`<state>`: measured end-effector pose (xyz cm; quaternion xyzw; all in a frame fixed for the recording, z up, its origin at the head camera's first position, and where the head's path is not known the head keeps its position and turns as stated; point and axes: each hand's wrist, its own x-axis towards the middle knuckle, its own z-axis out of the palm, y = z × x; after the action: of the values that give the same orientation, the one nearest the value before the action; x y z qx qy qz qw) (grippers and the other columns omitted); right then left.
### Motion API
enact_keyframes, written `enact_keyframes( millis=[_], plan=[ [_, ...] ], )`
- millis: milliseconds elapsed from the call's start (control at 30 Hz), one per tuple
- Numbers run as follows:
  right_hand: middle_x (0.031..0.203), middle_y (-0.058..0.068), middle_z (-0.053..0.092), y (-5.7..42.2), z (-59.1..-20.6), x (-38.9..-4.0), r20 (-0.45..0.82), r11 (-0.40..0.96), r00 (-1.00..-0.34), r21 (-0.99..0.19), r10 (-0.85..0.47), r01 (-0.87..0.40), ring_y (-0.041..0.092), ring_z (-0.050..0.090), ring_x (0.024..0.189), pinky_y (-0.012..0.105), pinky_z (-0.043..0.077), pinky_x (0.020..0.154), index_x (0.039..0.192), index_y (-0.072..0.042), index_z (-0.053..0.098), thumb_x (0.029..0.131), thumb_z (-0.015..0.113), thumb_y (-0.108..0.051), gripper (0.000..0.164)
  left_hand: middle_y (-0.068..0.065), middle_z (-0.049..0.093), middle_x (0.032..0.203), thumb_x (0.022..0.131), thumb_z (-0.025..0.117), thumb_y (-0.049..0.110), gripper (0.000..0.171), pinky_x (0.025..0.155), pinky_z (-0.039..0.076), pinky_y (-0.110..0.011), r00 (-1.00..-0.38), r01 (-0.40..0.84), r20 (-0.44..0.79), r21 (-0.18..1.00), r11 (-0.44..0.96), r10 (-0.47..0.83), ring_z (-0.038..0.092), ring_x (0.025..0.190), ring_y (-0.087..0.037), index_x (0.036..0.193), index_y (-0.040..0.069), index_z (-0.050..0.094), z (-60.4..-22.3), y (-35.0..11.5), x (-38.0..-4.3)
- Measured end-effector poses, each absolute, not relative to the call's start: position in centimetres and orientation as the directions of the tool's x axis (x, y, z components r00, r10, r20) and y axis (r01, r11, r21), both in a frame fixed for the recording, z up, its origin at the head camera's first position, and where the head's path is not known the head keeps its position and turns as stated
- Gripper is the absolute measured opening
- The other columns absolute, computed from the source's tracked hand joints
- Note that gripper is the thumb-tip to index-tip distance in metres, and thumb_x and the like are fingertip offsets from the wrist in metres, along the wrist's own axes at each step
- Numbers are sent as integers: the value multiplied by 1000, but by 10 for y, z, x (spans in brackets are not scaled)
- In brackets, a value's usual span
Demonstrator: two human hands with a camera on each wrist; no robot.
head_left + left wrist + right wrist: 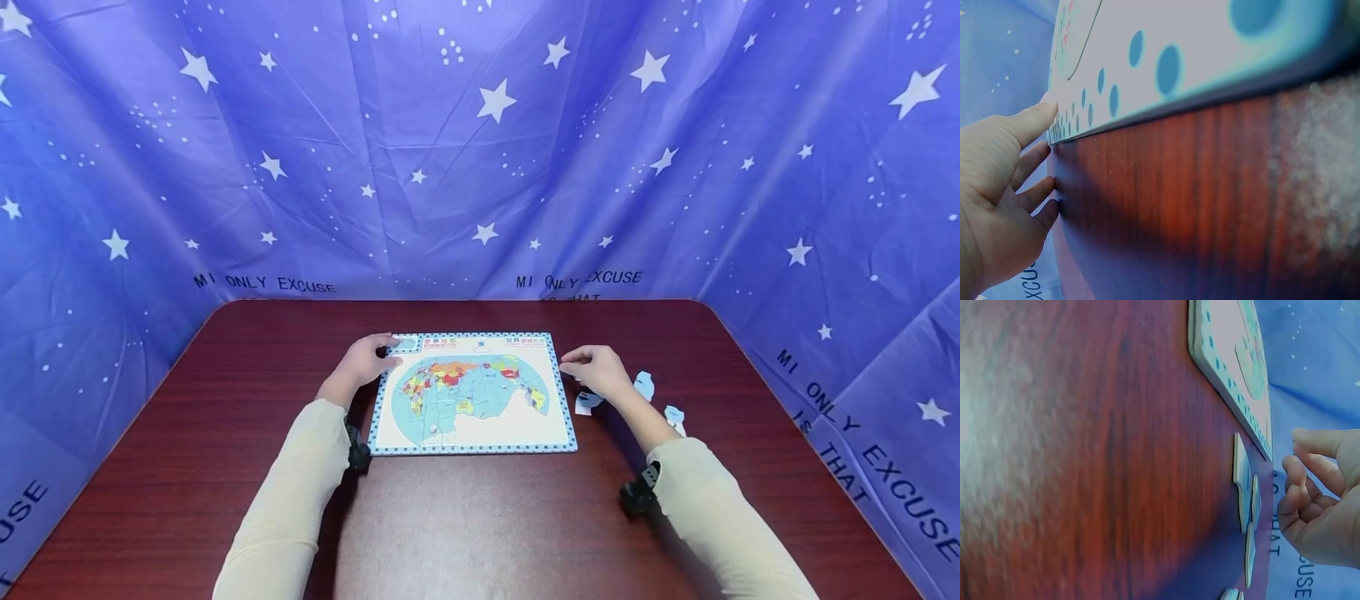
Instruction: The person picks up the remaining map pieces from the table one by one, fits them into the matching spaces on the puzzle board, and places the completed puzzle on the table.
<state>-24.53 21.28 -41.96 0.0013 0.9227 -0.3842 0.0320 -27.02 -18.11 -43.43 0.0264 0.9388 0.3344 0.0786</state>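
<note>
A world map jigsaw board (517, 427) with a dotted blue border lies on the table, partly filled with coloured map pieces; a white area shows at its lower right. At its upper left corner, my left hand (365, 360) rests its thumb on the border. The fingers (1036, 194) of that hand extend along the board's side. Just beyond the right edge hovers my right hand (597, 371), thumb and forefinger tips close together. Its other fingers (1300, 503) are curled, and no piece shows between them. Loose puzzle pieces (643, 385) lie beneath and beside the right hand.
Another loose piece (675, 415) lies farther right, near the right wrist. The dark red wooden table (480, 525) extends around the board. A blue star-patterned curtain (420, 225) hangs behind the table and along both sides.
</note>
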Motion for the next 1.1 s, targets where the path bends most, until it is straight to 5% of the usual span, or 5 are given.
enact_keyframes(
  millis=[333,1100],
  plan=[
    [93,13,70,233,-420,-245,-73,698,-997,-715,-8,47,20,61,62,26,50,54,105,-6,69,88,64,-26,27,-14,31,152,93,59,21,47,110,32,-50,-986,-11,-137,640,768,99,25,140,-36,136,8,49,-437,-182,-270],
    [107,17,66,255,-422,-242,-91,749,-996,-660,10,67,21,62,82,31,50,67,109,-5,68,89,62,-28,31,-14,31,152,93,59,22,47,110,32,-51,-987,-23,-139,636,772,86,26,140,-36,137,7,49,-435,-182,-270]
  ],
)
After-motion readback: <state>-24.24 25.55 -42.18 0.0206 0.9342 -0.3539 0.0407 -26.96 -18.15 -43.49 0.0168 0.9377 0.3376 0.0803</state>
